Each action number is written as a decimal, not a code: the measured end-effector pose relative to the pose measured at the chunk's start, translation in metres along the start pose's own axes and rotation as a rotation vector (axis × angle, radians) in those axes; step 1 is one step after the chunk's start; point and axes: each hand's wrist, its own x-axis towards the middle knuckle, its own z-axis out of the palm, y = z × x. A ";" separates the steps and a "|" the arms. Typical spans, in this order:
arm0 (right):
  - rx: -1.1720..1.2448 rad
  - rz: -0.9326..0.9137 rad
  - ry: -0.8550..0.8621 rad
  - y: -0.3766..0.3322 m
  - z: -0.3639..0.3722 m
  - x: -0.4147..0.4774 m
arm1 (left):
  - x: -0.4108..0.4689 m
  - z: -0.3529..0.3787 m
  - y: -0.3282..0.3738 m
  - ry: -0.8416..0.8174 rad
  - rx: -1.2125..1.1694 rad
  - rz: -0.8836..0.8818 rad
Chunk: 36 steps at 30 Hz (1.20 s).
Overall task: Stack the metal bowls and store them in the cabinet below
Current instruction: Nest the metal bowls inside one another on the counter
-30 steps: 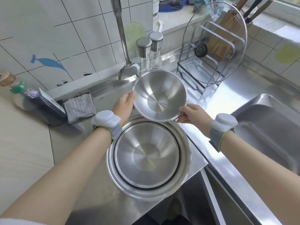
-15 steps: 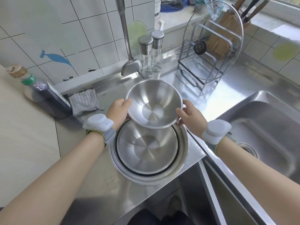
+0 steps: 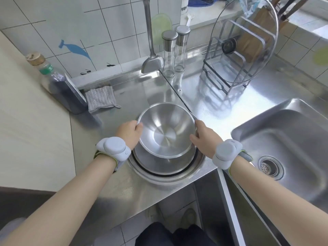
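The small bowl (image 3: 166, 130) sits at the centre of the view, tipped a little toward the person, its lower rim inside the middle bowl (image 3: 159, 163), which is nested in the big bowl (image 3: 168, 176) on the steel counter (image 3: 142, 89). The left hand (image 3: 128, 133) grips the small bowl's rim at 9 o'clock, thumb over the edge and the other fingers hidden beneath, so I cannot tell how they lie. The right hand (image 3: 204, 135) holds the rim at 3 o'clock, thumb along the edge, the rest of its fingers behind the bowl and out of sight. Both wrists carry grey bands.

From the bowls, a folded grey cloth (image 3: 101, 98) lies at 10 o'clock, with a dark bottle (image 3: 58, 82) just beside it. A spatula (image 3: 152, 63) hangs at 12 o'clock, two glass shakers (image 3: 174, 50) next to it. A rack (image 3: 230, 68) holding a glass lid (image 3: 257, 41) stands at 1 o'clock. The sink (image 3: 284, 139) is at 3 o'clock, its drain (image 3: 269, 167) showing.
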 end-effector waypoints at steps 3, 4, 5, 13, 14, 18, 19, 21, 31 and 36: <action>-0.127 -0.011 -0.029 0.001 0.006 -0.001 | -0.001 0.007 -0.011 -0.057 0.027 -0.034; -0.170 -0.012 -0.041 0.001 0.008 -0.001 | -0.002 0.009 -0.015 -0.069 0.037 -0.050; -0.209 -0.010 -0.046 0.001 0.009 0.000 | -0.002 0.011 -0.016 -0.077 0.056 -0.055; -0.459 -0.032 -0.040 0.003 0.016 0.004 | -0.003 0.022 -0.017 -0.132 0.301 0.012; -0.483 -0.031 -0.052 0.003 0.016 0.005 | -0.002 0.024 -0.016 -0.138 0.332 0.021; -0.529 -0.051 -0.045 0.005 0.018 0.005 | 0.000 0.028 -0.017 -0.138 0.370 0.044; -0.538 -0.055 -0.042 0.006 0.020 0.005 | 0.000 0.030 -0.018 -0.139 0.370 0.045; -0.555 -0.067 -0.035 0.005 0.021 0.006 | 0.000 0.030 -0.020 -0.133 0.377 0.044; 0.018 -0.113 0.197 0.022 0.011 0.007 | -0.010 0.020 -0.030 0.161 0.007 -0.008; 0.260 0.038 0.243 0.037 0.016 0.004 | -0.010 0.027 -0.039 0.154 -0.355 -0.232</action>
